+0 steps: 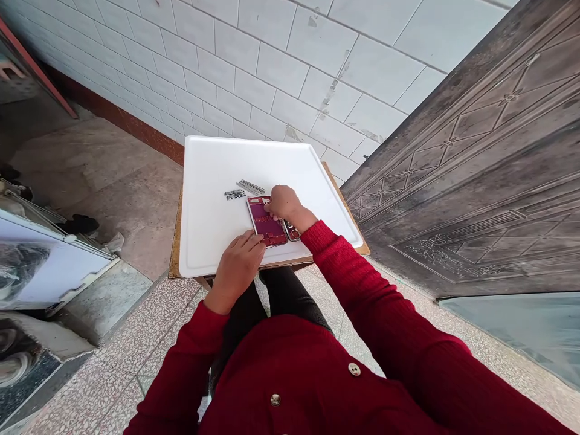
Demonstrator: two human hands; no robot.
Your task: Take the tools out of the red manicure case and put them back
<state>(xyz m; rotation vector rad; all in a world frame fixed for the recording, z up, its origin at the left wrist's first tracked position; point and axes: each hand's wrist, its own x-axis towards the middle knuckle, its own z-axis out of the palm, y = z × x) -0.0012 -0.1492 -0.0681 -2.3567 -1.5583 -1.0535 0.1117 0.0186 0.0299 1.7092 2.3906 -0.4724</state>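
A manicure case (270, 228) lies open on a white board, its purple-red lining showing a row of small elastic loops. My left hand (238, 261) grips the near left corner of the case, fingertips on its edge. Over the far part of the case, my right hand (286, 204) is closed in a pinch; what its fingers hold is hidden. Some shiny metal pieces show in the right half of the case, partly under my right wrist. Beyond the case lie small nail clippers (234, 194) and slim metal tools (252, 187).
The white board (212, 163) rests on a wooden stand (176, 241) in front of me. A white tiled wall (272, 66) rises behind it. To the right is a dark panelled door (453, 181); at the left stands a pale cabinet (58, 266).
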